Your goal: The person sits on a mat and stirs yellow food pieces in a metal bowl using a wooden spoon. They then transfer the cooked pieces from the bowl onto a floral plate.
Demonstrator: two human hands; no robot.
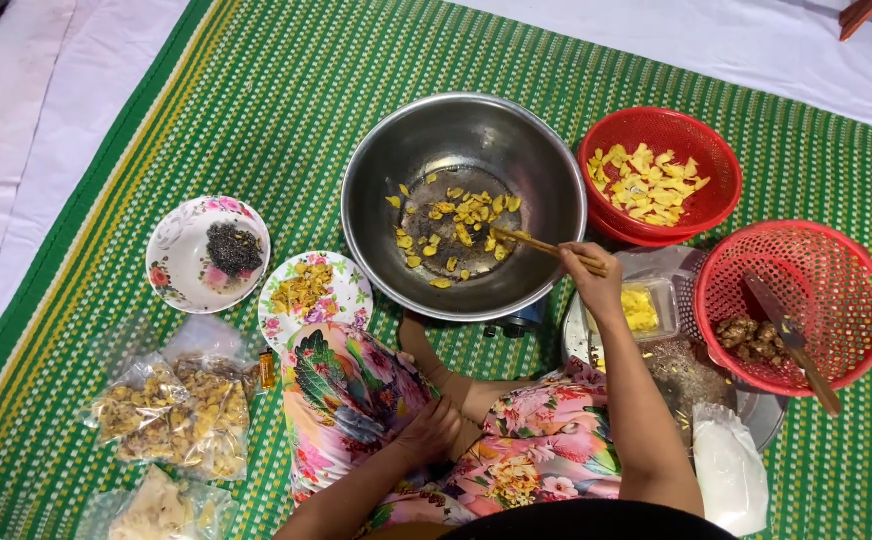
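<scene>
I'm seeing my right hand (590,272) clamping a pair of wooden chopsticks (541,245), tips lying among yellow pieces (461,225) in the steel bowl (376,170). My left hand (428,432) is resting on my knee, fingers loosely curled, holding nothing. Two red baskets (716,165) are sitting right of the bowl, two floral plates (171,260) left of it, all on the green mat (256,90).

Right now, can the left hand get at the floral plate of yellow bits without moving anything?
Probably yes. The left hand rests on the knee, and the floral plate lies just ahead of that knee with nothing between them.
</scene>
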